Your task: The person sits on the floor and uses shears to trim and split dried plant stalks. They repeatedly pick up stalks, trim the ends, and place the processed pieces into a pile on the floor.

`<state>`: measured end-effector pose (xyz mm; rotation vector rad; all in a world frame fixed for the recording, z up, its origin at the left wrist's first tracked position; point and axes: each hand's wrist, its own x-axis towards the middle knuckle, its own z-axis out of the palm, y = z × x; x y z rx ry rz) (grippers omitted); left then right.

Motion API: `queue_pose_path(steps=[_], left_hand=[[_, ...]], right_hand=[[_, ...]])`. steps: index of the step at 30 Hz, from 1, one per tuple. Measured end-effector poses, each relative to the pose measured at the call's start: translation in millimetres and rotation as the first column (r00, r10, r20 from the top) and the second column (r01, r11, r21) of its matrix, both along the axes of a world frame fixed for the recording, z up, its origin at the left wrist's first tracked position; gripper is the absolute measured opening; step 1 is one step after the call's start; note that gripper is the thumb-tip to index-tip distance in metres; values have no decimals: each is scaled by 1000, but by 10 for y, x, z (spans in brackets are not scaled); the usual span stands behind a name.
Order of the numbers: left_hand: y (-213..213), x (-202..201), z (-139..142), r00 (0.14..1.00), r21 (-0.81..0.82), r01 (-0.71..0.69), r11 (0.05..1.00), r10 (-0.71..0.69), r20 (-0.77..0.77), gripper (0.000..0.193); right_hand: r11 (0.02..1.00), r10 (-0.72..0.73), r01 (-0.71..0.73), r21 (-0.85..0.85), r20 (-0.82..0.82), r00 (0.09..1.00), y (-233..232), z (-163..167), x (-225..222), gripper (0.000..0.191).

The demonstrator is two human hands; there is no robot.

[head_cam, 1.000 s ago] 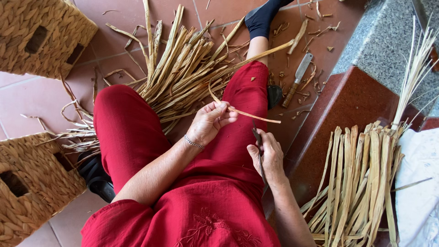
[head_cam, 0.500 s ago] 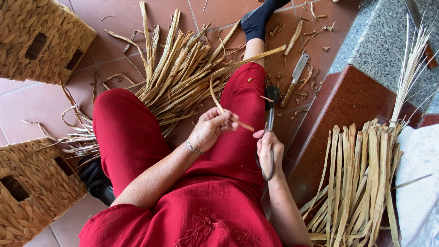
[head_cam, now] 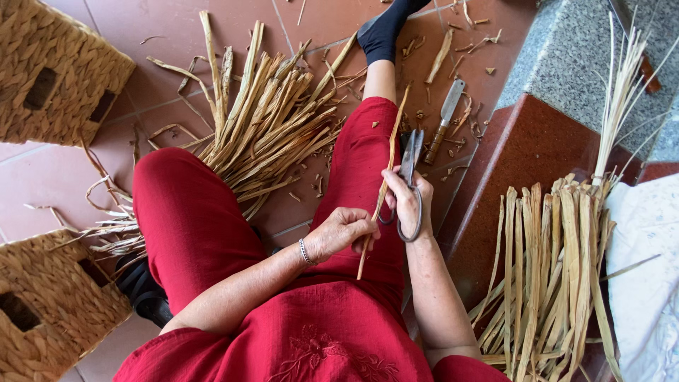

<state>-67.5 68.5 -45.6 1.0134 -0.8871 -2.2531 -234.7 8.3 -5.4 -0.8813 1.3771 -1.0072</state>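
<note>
Two woven baskets, one (head_cam: pixel 56 71) at upper left and one (head_cam: pixel 49 304) at lower left, flank a person in red seated on the tiled floor (head_cam: pixel 56 184). A heap of dried reed strips (head_cam: pixel 269 127) lies between the legs, and a trimmed bundle (head_cam: pixel 552 276) rests at the right. A knife (head_cam: pixel 444 120) lies near the foot. The left hand (head_cam: pixel 343 232) pinches a single strip (head_cam: pixel 382 191) across the lap; the right hand (head_cam: pixel 410 201) grips scissors (head_cam: pixel 409 177), fingers closed through the handles, just beside the strip.

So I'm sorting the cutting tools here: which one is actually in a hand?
The scissors, held in the right hand over the red-clad knee. The knife lies apart on the floor tiles, untouched.
</note>
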Motion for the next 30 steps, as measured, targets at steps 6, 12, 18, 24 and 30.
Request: queue_pose_path(steps=[6, 12, 18, 24, 30], left_hand=[[192, -128, 29, 967, -96, 253, 963, -248, 59, 27], [205, -144, 101, 922, -166, 385, 908, -370, 112, 36], [25, 181, -146, 982, -236, 83, 968, -40, 182, 32], [-215, 359, -464, 973, -150, -93, 984, 122, 196, 26], [-408, 469, -518, 927, -54, -189, 980, 196, 319, 23]], right_hand=[[987, -141, 119, 109, 223, 965, -132, -106, -298, 18], [967, -242, 255, -11, 279, 930, -175, 3, -1109, 12], [945, -326, 304, -117, -357, 875, 802, 756, -2524, 15], [841, -93, 451, 299, -741, 665, 2025, 996, -3445, 17], [685, 92, 561, 466, -818, 567, 2910, 402, -3858, 18]])
